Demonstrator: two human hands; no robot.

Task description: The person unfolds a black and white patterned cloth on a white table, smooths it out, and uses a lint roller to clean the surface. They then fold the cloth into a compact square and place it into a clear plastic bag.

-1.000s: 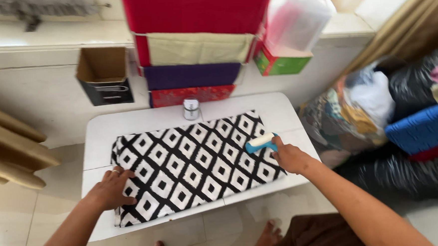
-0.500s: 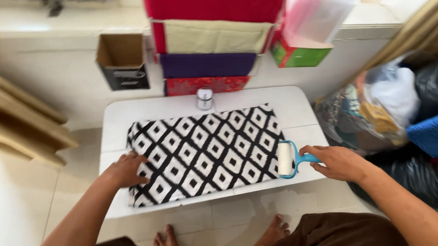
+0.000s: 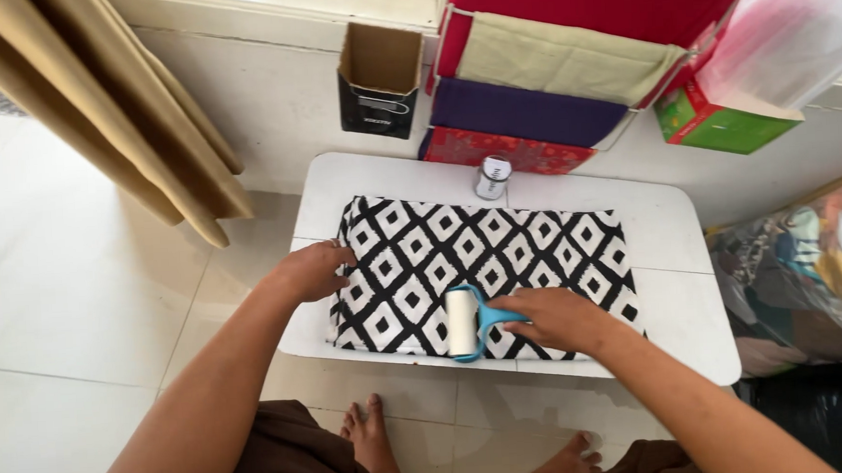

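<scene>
While the pale tiled floor [image 3: 70, 312] fills the room, a low white table [image 3: 671, 233] carries black-and-white patterned fabric [image 3: 480, 262]; left hand [image 3: 315, 271] lies flat on its left edge, right hand [image 3: 558, 318] grips a blue lint roller [image 3: 466, 322] near the front edge, small jar [image 3: 493, 178] behind

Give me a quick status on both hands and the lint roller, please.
Left hand flat on patterned cloth, left edge. Right hand gripping lint roller, roller on cloth's near edge. Small jar beyond the cloth, clear of roller.
</scene>
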